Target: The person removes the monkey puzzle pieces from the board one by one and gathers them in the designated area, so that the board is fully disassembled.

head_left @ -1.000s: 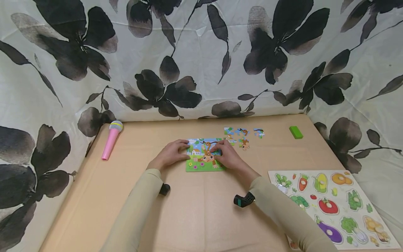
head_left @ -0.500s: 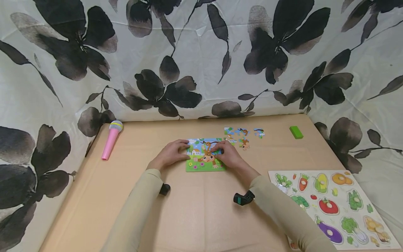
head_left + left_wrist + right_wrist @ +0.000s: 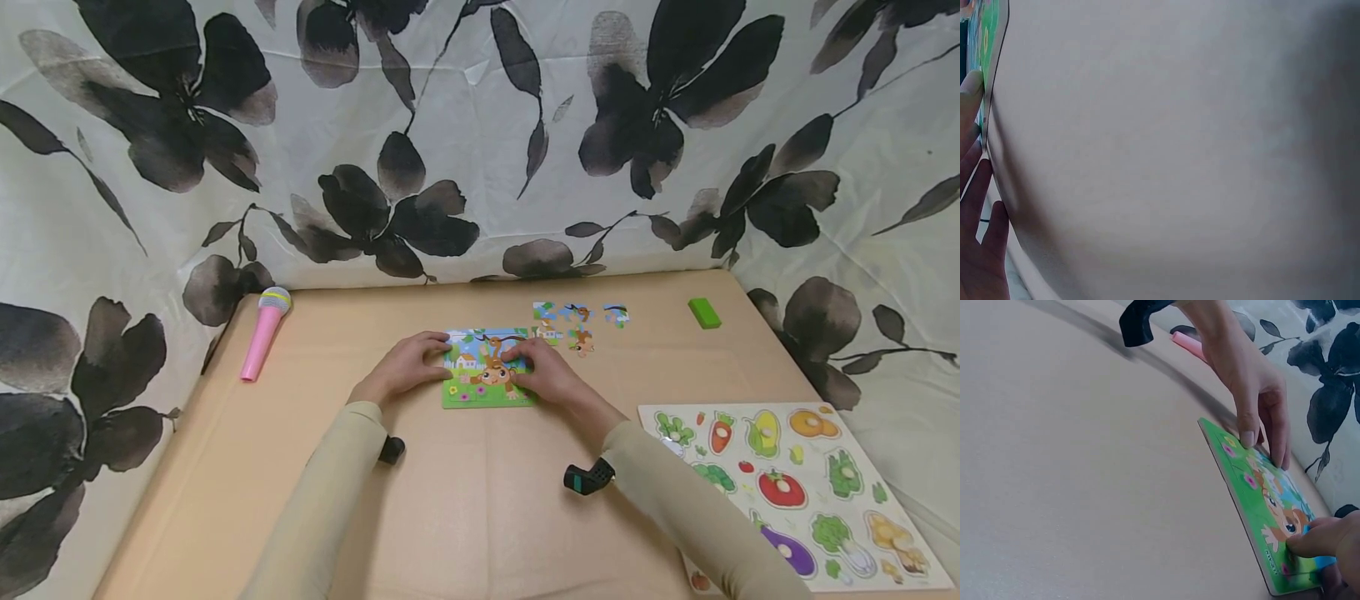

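A small jigsaw puzzle board (image 3: 465, 387) lies on the table in front of me, green below and blue above, with a cartoon monkey. My left hand (image 3: 401, 367) is at its left edge; in the right wrist view the left thumb touches the green surface and the other fingers reach down along the edge. My right hand (image 3: 551, 371) covers the right side, thumb and index fingertip on the picture. Whether a piece sits between them is hidden. Several loose puzzle pieces (image 3: 580, 343) lie just beyond the right hand.
A pink toy microphone (image 3: 264, 337) lies at the far left of the table (image 3: 465, 508). A green block (image 3: 705, 314) sits at the back right. Under the right forearm is a white vegetable picture board (image 3: 738, 521). A floral cloth (image 3: 465, 108) hangs behind.
The right forearm and wrist have shifted slightly to the right, with the right fingers still at the board. The left hand, the board and the loose pieces stay in place.
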Demonstrator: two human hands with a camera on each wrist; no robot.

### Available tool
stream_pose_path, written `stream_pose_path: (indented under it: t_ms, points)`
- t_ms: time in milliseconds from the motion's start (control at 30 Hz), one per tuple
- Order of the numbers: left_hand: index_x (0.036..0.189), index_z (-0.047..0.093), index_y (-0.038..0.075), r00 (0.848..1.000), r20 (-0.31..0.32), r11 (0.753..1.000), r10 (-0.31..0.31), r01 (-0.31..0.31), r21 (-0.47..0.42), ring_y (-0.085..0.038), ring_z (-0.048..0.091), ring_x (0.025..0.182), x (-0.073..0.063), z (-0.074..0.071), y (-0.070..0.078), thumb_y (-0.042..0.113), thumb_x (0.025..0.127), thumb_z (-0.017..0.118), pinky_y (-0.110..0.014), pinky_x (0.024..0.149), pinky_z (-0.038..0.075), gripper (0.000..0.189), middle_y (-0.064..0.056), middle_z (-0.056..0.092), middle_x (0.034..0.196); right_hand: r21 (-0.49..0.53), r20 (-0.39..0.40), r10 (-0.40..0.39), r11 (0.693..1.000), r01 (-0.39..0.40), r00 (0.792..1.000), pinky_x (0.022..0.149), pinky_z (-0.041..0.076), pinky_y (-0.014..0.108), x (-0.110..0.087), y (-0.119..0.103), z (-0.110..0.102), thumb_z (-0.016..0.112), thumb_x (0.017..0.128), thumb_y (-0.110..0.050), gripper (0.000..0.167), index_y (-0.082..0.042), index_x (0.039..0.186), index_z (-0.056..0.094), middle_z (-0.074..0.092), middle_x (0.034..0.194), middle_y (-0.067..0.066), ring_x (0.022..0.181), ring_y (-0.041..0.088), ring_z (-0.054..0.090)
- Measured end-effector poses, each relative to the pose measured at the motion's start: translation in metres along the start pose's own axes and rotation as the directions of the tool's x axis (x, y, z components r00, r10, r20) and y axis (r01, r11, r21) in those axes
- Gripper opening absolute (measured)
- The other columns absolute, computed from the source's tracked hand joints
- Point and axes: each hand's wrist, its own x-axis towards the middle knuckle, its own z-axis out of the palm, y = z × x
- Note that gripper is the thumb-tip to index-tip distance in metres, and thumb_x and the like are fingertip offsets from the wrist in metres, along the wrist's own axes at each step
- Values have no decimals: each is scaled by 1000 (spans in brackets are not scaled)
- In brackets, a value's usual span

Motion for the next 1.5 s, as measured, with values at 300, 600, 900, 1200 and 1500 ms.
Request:
stream_pose_path:
  t_ms: [300, 600, 900, 1200, 1500]
  points:
    - [129, 63, 5, 1000, -3, 1000, 16, -16, -11, -28, 40, 138, 0, 0, 2, 34, 85, 77, -44, 116, 29, 55, -6, 48, 146, -115, 6, 11, 993, -10, 1000, 93, 42, 44, 0, -12, -3, 72, 84, -4, 32, -2, 115, 66, 61, 115, 14, 110, 32, 47]
    - [130, 63, 4, 1000, -1, 1000, 13, -13, -7, -28, 40, 138, -1, 1, 1, 33, 85, 77, -44, 116, 29, 55, -6, 49, 146, -57, -8, 69, 996, -69, 998, 85, 41, 39, -2, -11, 4, 72, 85, -3, 27, -9, 111, 71, 47, 121, 17, 111, 30, 42]
    - [130, 63, 5, 1000, -1, 1000, 16, -16, 4, -28, 39, 138, -1, 0, 2, 34, 85, 77, -45, 116, 29, 55, -6, 48, 146, -4, -28, 65, 998, -65, 997, 86, 40, 38, -4, -11, 7, 70, 87, 0, 24, -7, 110, 72, 43, 125, 15, 110, 28, 42]
    - [130, 63, 5, 1000, 0, 1000, 16, -16, 6, -28, 39, 138, -1, -1, 1, 34, 85, 77, -45, 116, 29, 56, -6, 49, 146, 32, -70, 96, 995, -94, 993, 103, 40, 46, -4, -14, 13, 68, 86, 5, 23, -3, 108, 70, 49, 120, 15, 116, 31, 46]
    - [130, 63, 5, 1000, 4, 1000, 11, -11, 10, -28, 39, 138, 0, -1, 0, 35, 85, 77, -46, 116, 29, 56, -6, 49, 146, 51, -80, 83, 996, -79, 993, 102, 40, 47, -6, -14, 17, 68, 86, 3, 27, -3, 113, 67, 44, 127, 19, 119, 33, 43]
